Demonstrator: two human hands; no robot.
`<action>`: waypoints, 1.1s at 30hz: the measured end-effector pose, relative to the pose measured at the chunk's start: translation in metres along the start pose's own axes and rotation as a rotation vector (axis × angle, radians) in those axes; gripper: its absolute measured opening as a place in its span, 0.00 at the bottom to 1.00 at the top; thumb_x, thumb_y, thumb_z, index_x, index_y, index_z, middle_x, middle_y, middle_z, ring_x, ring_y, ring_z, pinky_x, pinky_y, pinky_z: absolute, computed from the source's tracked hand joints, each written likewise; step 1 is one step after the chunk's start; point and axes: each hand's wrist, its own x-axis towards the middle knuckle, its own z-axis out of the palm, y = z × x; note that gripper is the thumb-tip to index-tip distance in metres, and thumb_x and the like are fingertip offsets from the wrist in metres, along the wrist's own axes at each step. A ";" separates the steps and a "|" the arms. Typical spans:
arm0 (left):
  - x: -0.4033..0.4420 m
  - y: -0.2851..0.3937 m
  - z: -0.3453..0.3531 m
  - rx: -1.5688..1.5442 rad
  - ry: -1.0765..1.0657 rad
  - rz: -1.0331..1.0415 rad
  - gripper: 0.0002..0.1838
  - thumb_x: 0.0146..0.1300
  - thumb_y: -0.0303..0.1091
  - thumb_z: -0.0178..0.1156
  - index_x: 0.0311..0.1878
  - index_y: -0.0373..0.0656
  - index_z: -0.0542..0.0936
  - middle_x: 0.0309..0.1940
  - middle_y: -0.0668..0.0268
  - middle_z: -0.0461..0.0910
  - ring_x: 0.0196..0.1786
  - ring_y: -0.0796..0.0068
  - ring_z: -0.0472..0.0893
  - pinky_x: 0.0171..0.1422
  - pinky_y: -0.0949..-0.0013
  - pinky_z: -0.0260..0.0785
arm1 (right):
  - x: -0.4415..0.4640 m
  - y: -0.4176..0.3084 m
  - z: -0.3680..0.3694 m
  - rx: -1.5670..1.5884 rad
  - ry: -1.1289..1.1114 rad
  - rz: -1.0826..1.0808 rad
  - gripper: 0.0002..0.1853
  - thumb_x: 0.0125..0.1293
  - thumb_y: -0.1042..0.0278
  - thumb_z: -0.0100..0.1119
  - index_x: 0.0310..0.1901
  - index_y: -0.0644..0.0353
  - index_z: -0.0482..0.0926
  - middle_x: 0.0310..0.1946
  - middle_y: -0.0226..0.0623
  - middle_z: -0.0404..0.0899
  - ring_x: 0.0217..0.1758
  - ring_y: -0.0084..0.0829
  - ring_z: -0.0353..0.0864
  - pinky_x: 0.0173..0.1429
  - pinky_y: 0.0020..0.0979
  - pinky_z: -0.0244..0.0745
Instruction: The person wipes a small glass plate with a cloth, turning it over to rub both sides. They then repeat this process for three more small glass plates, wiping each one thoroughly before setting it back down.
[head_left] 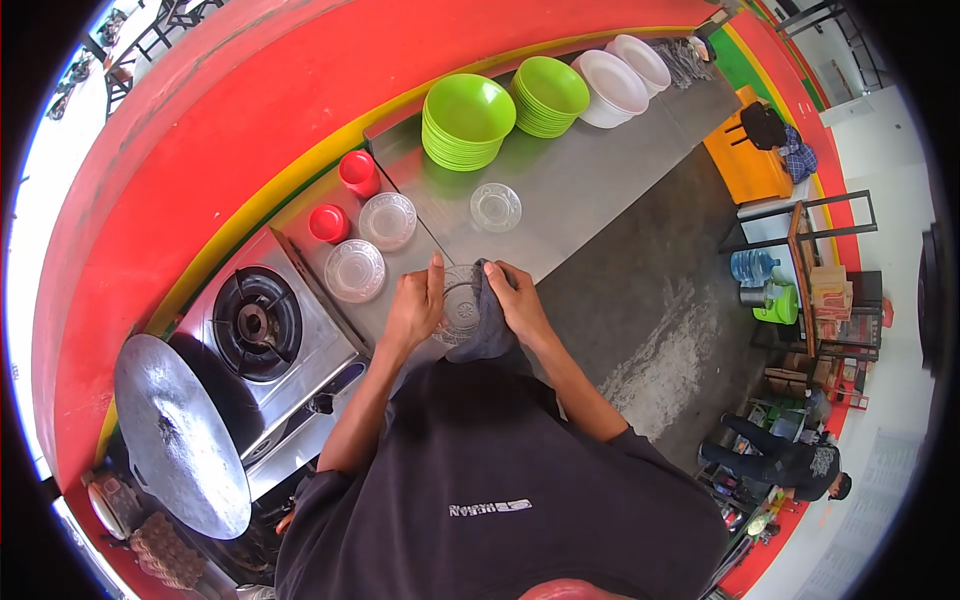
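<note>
Held upright or nearly flat, the pictures do not fully settle which, a clear glass plate [461,308] with a patterned center sits between two bare hands at the near edge of a steel counter [575,185]. The left hand [412,303] pinches the plate's left rim, its thumb raised along the edge and its fingers curled out of sight. The right hand [512,298] grips a dark gray cloth [487,325] folded over the plate's right rim, the thumb and fingers closed on the fabric, which hangs toward a dark shirt [500,450].

Just beyond the plate, a small glass dish [496,207] rests on the counter. To the plate's left lie two more patterned glass dishes, a nearer one [355,270] and a farther one [387,221], with two red cups [344,198] close behind them. Farther beyond the plate rise two stacks of green bowls [468,120], followed on the right by pale oval dishes [612,88] in stacks.

Well to the plate's left stands a gas burner [256,322], with a large round metal pan [182,437] nearer the body. Far to the plate's right, another person [790,462] in dark clothing appears beside cluttered shelving.
</note>
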 end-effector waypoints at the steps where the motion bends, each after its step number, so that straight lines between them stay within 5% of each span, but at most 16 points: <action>1: 0.002 0.000 -0.003 0.059 -0.008 0.071 0.33 0.80 0.46 0.44 0.22 0.30 0.75 0.13 0.49 0.74 0.19 0.53 0.79 0.24 0.56 0.68 | 0.002 -0.002 -0.001 -0.022 -0.048 -0.010 0.20 0.76 0.55 0.54 0.35 0.67 0.80 0.24 0.21 0.70 0.29 0.13 0.64 0.34 0.23 0.63; 6: 0.001 -0.010 0.003 0.427 -0.069 0.484 0.24 0.77 0.40 0.49 0.31 0.28 0.80 0.23 0.41 0.76 0.29 0.37 0.76 0.31 0.49 0.69 | 0.009 -0.008 0.000 -0.212 -0.271 -0.037 0.20 0.76 0.55 0.54 0.38 0.68 0.82 0.26 0.24 0.76 0.31 0.14 0.69 0.36 0.23 0.66; 9: 0.006 -0.014 0.010 0.143 0.022 0.260 0.29 0.79 0.46 0.47 0.28 0.30 0.80 0.11 0.52 0.70 0.15 0.65 0.75 0.24 0.60 0.66 | 0.015 -0.007 0.003 -0.126 -0.221 0.031 0.21 0.76 0.54 0.55 0.39 0.68 0.83 0.27 0.24 0.78 0.31 0.15 0.71 0.36 0.22 0.67; 12: 0.005 -0.011 0.006 -0.401 -0.038 -0.142 0.32 0.80 0.48 0.45 0.25 0.31 0.76 0.10 0.58 0.70 0.14 0.70 0.73 0.22 0.63 0.64 | 0.022 -0.006 0.005 0.073 -0.062 0.122 0.21 0.76 0.53 0.56 0.40 0.68 0.84 0.27 0.24 0.79 0.30 0.15 0.71 0.34 0.22 0.67; 17: 0.001 -0.007 0.014 -0.219 0.067 -0.060 0.34 0.80 0.52 0.43 0.23 0.32 0.73 0.09 0.63 0.69 0.15 0.74 0.74 0.22 0.65 0.65 | 0.026 0.006 0.002 0.097 0.011 0.176 0.22 0.77 0.53 0.54 0.42 0.68 0.84 0.30 0.25 0.80 0.32 0.15 0.73 0.36 0.23 0.67; 21: 0.009 -0.016 0.003 0.120 -0.104 0.168 0.34 0.80 0.52 0.43 0.23 0.33 0.73 0.11 0.62 0.70 0.14 0.73 0.75 0.22 0.64 0.66 | 0.015 0.012 0.003 -0.108 -0.121 0.071 0.22 0.77 0.52 0.53 0.43 0.68 0.83 0.31 0.27 0.81 0.35 0.17 0.75 0.39 0.24 0.69; 27: 0.006 -0.002 0.011 -0.272 -0.177 -0.239 0.32 0.80 0.52 0.44 0.25 0.35 0.73 0.12 0.66 0.71 0.14 0.73 0.74 0.21 0.66 0.62 | 0.020 0.006 -0.001 0.117 -0.089 0.213 0.23 0.77 0.51 0.53 0.41 0.68 0.83 0.31 0.26 0.79 0.35 0.16 0.73 0.40 0.24 0.69; 30: 0.005 -0.011 0.031 -0.478 0.085 0.024 0.31 0.80 0.53 0.43 0.25 0.37 0.72 0.12 0.67 0.71 0.13 0.74 0.73 0.21 0.70 0.62 | 0.023 0.014 -0.008 0.182 0.063 0.200 0.23 0.77 0.50 0.53 0.40 0.68 0.82 0.29 0.25 0.77 0.33 0.16 0.70 0.39 0.23 0.67; 33: -0.005 -0.013 0.033 -0.342 0.116 0.003 0.32 0.80 0.53 0.43 0.24 0.37 0.71 0.13 0.65 0.71 0.13 0.73 0.75 0.21 0.70 0.66 | 0.019 0.022 -0.009 0.126 0.108 0.163 0.24 0.77 0.50 0.53 0.39 0.67 0.81 0.28 0.25 0.76 0.32 0.17 0.69 0.38 0.24 0.66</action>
